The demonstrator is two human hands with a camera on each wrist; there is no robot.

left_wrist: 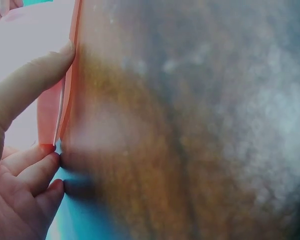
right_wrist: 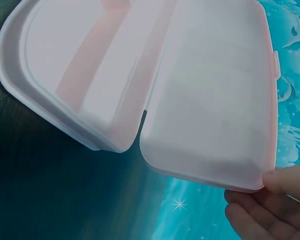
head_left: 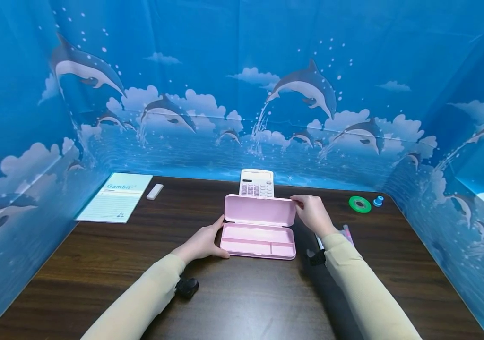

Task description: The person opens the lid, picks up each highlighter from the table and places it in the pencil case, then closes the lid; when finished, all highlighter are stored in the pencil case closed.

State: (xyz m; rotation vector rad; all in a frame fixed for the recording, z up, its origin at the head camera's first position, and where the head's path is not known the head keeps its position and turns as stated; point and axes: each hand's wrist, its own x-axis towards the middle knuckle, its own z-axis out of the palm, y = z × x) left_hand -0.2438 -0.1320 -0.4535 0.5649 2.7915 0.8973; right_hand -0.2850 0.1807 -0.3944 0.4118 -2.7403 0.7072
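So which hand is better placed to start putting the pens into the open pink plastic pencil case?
Probably the right hand: it only pinches the raised lid's corner of the pink plastic pencil case, and the pens lie beside its wrist. The left hand braces the tray's left end.

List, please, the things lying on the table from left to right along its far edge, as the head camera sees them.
Notepad → white eraser → calculator, behind the open pink pencil case → green tape roll → small blue object.
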